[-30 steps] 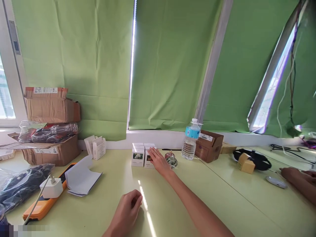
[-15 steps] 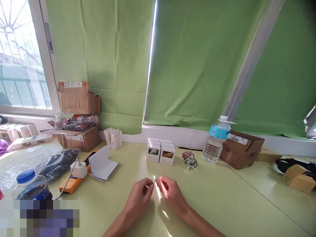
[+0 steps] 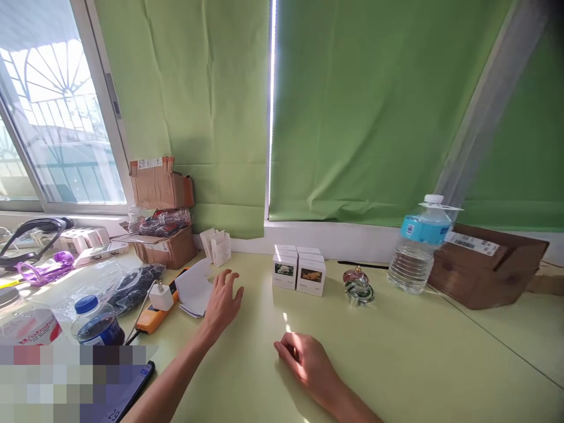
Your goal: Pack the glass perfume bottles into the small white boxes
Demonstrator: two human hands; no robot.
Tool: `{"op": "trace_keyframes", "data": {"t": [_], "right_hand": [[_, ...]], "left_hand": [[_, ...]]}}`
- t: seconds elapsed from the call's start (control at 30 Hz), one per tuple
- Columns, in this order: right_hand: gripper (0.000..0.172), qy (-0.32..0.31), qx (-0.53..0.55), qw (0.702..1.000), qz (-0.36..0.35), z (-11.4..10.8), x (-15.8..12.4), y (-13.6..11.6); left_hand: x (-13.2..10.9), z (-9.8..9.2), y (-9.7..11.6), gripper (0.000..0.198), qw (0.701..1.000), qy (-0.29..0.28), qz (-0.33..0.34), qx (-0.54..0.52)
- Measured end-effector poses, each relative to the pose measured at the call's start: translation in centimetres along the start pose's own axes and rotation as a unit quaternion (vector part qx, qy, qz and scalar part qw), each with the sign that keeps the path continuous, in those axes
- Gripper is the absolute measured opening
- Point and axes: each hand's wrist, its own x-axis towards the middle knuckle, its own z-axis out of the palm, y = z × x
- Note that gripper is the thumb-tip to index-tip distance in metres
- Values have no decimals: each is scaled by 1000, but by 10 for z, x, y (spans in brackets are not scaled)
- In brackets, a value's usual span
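My left hand reaches forward over the table with its fingers spread and nothing in them. It is beside the white folded papers, partly covering their right edge. Just beyond its fingertips stand small white cartons, upright against the wall. My right hand rests on the table, its fingers curled in loosely, with no object showing in it. Ahead of it are several white boxes with flower pictures, set in two rows. To their right lies a small shiny red and green ornament.
A large water bottle and a brown cardboard box stand at the right. On the left are an orange power strip with a white charger, a blue-capped bottle, stacked cartons and a phone.
My left hand has moved forward and left, away from my right hand, and its fingers have spread. My right hand stays curled on the table. The view has turned left.
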Motion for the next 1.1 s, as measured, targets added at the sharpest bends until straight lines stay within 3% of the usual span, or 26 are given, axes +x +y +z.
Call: {"op": "trace_keyframes", "data": {"t": [0.3, 0.5, 0.63, 0.8, 0.97, 1.1], "right_hand": [[41, 12, -18, 1000, -13, 2, 4, 4], [40, 31, 1, 1000, 0, 12, 11, 17], [44, 34, 5, 999, 13, 15, 15, 21], [42, 34, 29, 999, 21, 10, 14, 17], [39, 26, 34, 999, 19, 8, 13, 15], [40, 20, 27, 999, -2, 7, 12, 15]], "left_hand": [[105, -15, -41, 31, 984, -83, -10, 158], [137, -8, -57, 36, 968, -130, -59, 206], [138, -3, -56, 36, 965, -145, -65, 209], [124, -6, -35, 36, 973, -108, -49, 197], [86, -18, 4, 25, 985, -22, -26, 171], [45, -31, 41, 32, 991, 26, 8, 128]]}}
